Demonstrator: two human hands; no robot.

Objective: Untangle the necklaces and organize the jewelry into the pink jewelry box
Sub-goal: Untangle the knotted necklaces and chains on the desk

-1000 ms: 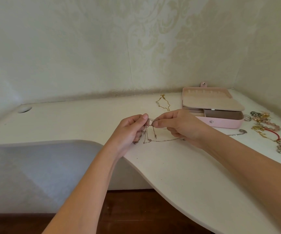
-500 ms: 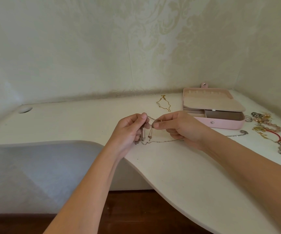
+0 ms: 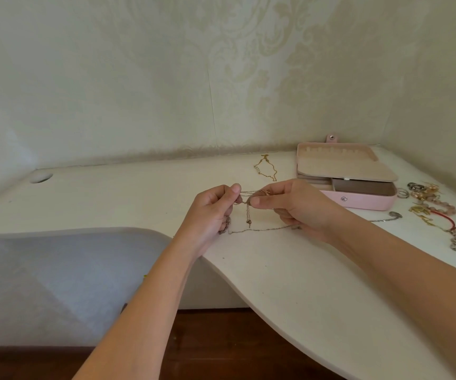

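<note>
- Left grip (image 3: pixel 210 212): pinched on tangled chains (image 3: pixel 248 212) with thumb and forefinger, just above the desk (image 3: pixel 276 270).
- Right grip (image 3: pixel 295 207): pinched on the same tangle, close beside the left.
- One strand hanging between both, another trailing along the desk.
- Pink box (image 3: pixel 364 200): open, just behind the right grip.
- Gold chain (image 3: pixel 265 168) left of box, loose jewelry (image 3: pixel 429 198) right of it.

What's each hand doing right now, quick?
Left hand: closed, pinching the tangled necklaces.
Right hand: closed, pinching the same tangled necklaces.
</note>
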